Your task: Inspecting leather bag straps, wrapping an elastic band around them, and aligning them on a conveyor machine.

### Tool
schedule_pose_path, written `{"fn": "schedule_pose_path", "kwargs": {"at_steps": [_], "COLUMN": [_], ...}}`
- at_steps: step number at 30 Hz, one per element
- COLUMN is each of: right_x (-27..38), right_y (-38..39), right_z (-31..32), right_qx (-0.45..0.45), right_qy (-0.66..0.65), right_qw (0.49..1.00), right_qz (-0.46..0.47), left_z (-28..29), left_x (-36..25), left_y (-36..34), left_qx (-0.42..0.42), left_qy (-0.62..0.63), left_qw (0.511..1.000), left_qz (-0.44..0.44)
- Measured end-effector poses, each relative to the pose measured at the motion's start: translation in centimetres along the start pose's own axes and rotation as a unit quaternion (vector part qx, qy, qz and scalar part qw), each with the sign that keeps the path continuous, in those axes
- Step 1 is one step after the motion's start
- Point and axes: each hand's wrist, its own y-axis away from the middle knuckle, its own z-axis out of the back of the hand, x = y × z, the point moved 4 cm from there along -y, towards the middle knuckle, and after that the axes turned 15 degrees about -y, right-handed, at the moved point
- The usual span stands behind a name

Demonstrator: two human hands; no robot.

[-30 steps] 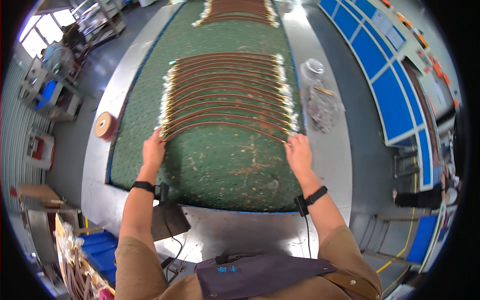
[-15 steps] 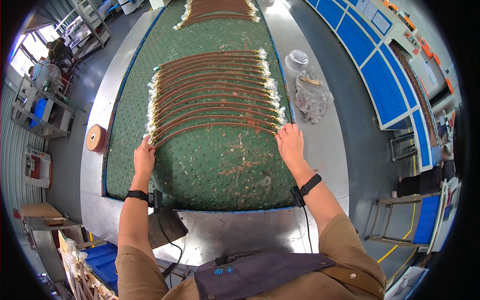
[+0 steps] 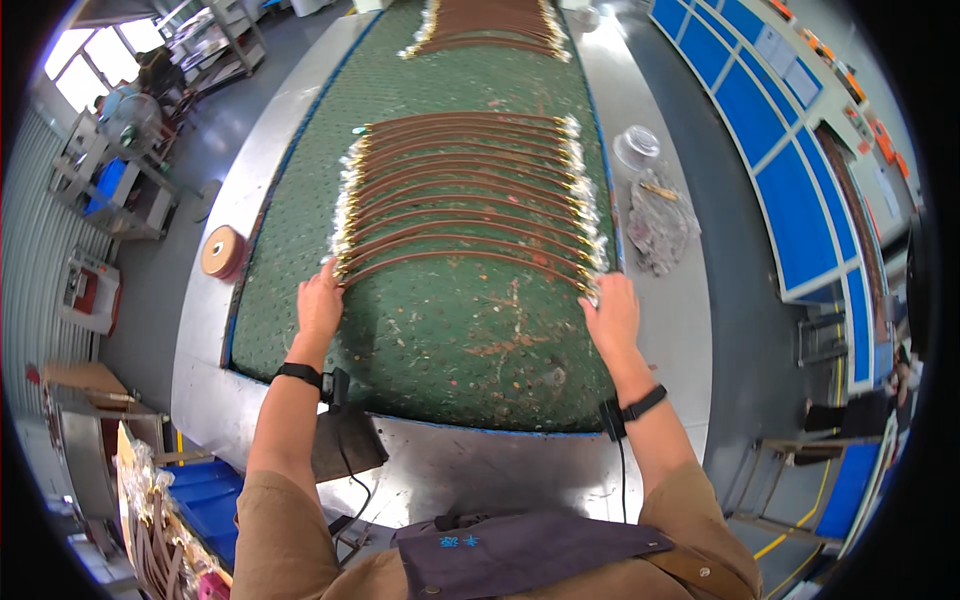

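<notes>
Hands, right one looser, at arched tubing

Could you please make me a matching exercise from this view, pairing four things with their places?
1. left hand
2. right hand
3. brown roll
4. clear round container

A. metal border, right of the green mat
B. left end of the nearest brown cord
C. metal border, left of the mat
D. the nearest cord's right end

1-B, 2-D, 3-C, 4-A
</notes>
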Motion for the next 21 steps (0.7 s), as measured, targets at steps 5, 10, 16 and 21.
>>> {"fn": "schedule_pose_path", "kwargs": {"at_steps": [5, 10, 16, 21], "right_x": [1.1, 4.0, 5.6, 9.6], "right_y": [4.4, 10.4, 14.4, 14.5], "right_z": [1.8, 6.5, 6.9, 5.7], "right_qx": [-0.036, -0.006, 0.130, 0.261], "right_qy": [-0.322, -0.430, -0.470, -0.451], "right_qw": [0.946, 0.901, 0.869, 0.853], "right_qz": [-0.035, -0.059, -0.083, -0.034], "left_z": [3.5, 5.9, 22.2, 33.0], "left_x": [-0.8, -0.8, -8.1, -11.8], "left_y": [1.0, 3.0, 9.9, 23.2], "left_qx": [0.035, -0.075, -0.239, -0.329], "left_qy": [-0.086, -0.098, 0.045, 0.136], "left_qw": [0.996, 0.992, 0.970, 0.928], "left_qz": [0.020, -0.010, -0.021, -0.113]}}
